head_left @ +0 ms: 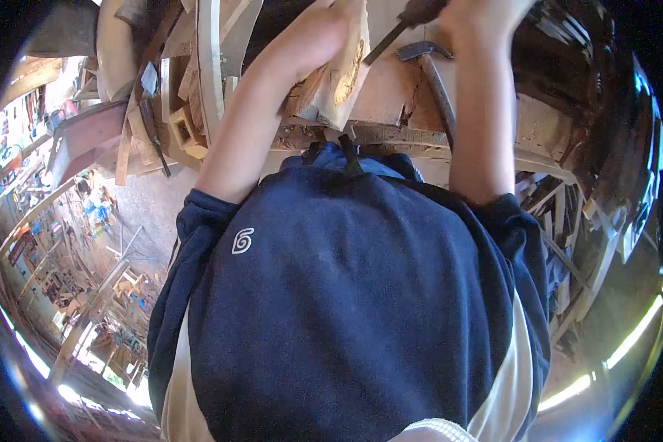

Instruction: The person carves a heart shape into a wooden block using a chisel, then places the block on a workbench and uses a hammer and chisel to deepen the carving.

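1. At twelve o'clock, the left hand [330, 31] touches a wooden piece [348, 77]; its grip's closure cannot be told.
2. At one, the right hand [486, 16] has its grip round a dark tool [388, 41], near a hammer [436, 87].
3. At nine, a white "G"-like logo [242, 241] marks the shirt [353, 295].

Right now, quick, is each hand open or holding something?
Left hand: holding the wood piece.
Right hand: blurred at the picture's top edge, but seems closed on a dark tool.
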A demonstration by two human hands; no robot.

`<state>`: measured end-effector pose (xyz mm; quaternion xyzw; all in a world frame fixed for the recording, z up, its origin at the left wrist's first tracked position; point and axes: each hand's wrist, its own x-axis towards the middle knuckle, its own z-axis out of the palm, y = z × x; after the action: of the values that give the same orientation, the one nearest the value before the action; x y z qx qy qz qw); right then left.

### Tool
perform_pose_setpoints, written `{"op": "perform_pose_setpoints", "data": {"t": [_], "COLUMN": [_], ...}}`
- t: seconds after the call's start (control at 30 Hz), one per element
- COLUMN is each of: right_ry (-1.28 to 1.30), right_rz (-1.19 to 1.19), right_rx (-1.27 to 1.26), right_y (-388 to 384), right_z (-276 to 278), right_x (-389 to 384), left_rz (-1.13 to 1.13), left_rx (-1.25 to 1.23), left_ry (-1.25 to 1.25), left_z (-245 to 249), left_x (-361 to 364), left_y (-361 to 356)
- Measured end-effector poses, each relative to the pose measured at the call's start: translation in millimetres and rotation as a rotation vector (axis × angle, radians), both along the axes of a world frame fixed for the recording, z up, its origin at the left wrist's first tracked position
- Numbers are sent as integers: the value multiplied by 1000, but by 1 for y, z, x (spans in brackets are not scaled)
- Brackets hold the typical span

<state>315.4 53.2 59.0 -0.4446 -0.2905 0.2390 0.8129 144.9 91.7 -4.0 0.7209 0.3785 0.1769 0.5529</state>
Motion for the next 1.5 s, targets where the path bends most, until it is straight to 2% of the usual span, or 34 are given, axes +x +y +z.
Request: {"op": "perform_pose_setpoints", "data": {"t": [0.03, 0.07, 0.13, 0.3, 0.33, 0.4, 0.47, 0.5, 0.57, 0.7, 0.73, 0.8, 0.87, 0.93, 1.0, 1.07, 1.1, 1.13, 1.2, 1.3, 1.4, 1.43, 1.5], "right_ry": [-189, 48, 46, 20, 43, 30, 832, 830, -2, 161, 77, -1, 28, -1, 38, -29, 51, 22, 79, 10, 29, 51, 96], "right_rz": [-121, 89, 123, 41, -3, 16, 372, 365, 62, 12, -7, 94, 92, 111, 82, 76, 85, 71, 52, 73, 30, 84, 102], "right_rx": [97, -199, -42, -39, -72, -32, -19, -16, -47, -89, -98, -113, -148, -59, -102, -1, -73, -169, -241, -120, -112, -73, -174], "right_y": [26, -1, 0, -1, -1, -3, -9, -7, 2, 3, 3, 6, 7, 9, 9, 13, 8, 7, 4, 6, 3, 3, -4], "right_z": [-58, -23, -31, -8, -8, -13, -7, -10, -15, 5, -4, -31, -31, -29, -11, -15, -12, -26, -18, -15, -10, -27, -40], "right_x": [15, -11, -1, 4, 3, 6, 18, 18, 16, 18, 12, -2, 3, 11, 14, 22, 13, 10, 6, 16, 21, 20, 9], "left_rz": [-13, -27, -34, -45, -48, -19, 19, 58, 53, 31, 30, 2, 7, 10, -48, -61, -72, -75, -72, -99, -148, -151, -71], "left_rx": [-147, -294, -243, -67, -68, -286, -338, -392, -322, -116, -118, -453, -457, -469, -323, -286, -247, -249, -59, -187, -124, -122, 131], "left_ry": [13, 25, 40, 40, 43, -130, -103, -76, -96, -26, -24, -124, -135, -139, -155, -104, -53, -52, 74, 108, 177, 180, 234], "left_z": [4, 6, 6, 14, 4, -7, 3, 11, 5, 7, 6, 4, 8, 7, 3, 4, 6, 8, 11, 13, 14, 17, 27], "left_x": [0, 1, -2, 1, -1, -4, -8, -7, -7, -8, -8, -6, -5, -5, -1, 4, 7, 9, 13, 14, 19, 19, 22], "left_y": [0, 0, 5, 0, 4, 8, 7, 6, 8, 6, 6, 8, 6, 4, 4, 2, 0, -2, -6, -8, -9, -13, -24]}}
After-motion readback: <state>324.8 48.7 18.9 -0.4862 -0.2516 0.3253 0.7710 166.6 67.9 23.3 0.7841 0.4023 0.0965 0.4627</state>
